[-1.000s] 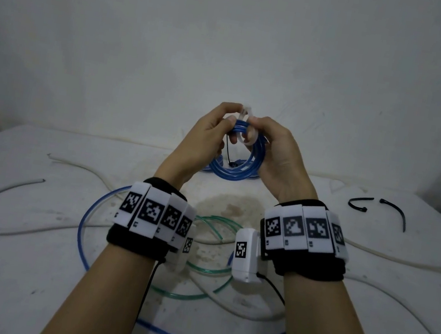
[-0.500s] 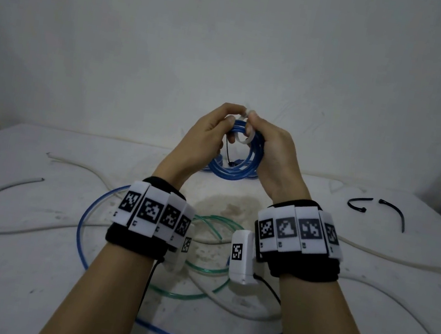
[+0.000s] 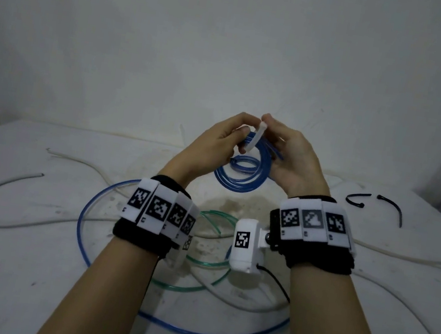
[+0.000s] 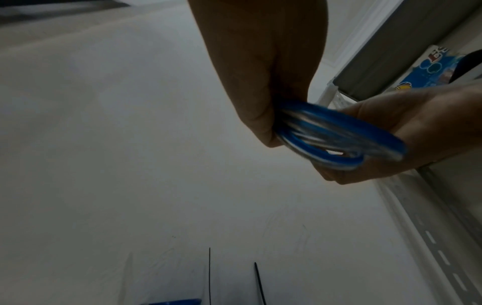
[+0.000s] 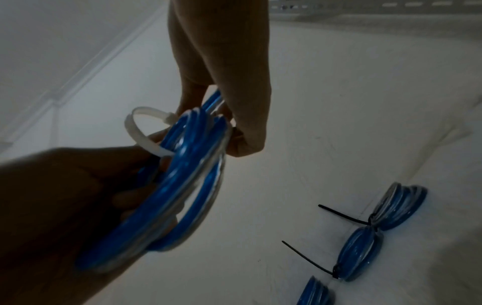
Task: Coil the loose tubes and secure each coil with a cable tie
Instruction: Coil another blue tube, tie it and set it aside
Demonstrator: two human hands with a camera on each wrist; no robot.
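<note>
I hold a small blue coil (image 3: pixel 241 176) of tube up in front of me with both hands. My left hand (image 3: pixel 217 140) grips its left side, fingers curled round the turns. A white cable tie (image 3: pixel 255 137) loops round the top of the coil (image 5: pixel 182 175). In the right wrist view the cable tie (image 5: pixel 138 128) is a closed loop, still wide. My right hand (image 3: pixel 288 151) pinches the tie's upper end beside the coil. In the left wrist view the coil (image 4: pixel 339 136) is blurred between my left hand (image 4: pixel 260 82) and my right hand (image 4: pixel 417 128).
A long loose blue tube (image 3: pixel 83 220), a green tube (image 3: pixel 198 261) and white tubes (image 3: pixel 8 185) lie on the white table (image 3: pixel 22 280) under my arms. Two black cable ties (image 3: pixel 356 197) lie at the back right. Tied blue coils (image 5: pixel 357 251) sit by the wall.
My hands have drawn slightly apart, the right wrist shifting right. The coil now shows more fully between them, and the white tie stands out as a strip at my fingertips.
</note>
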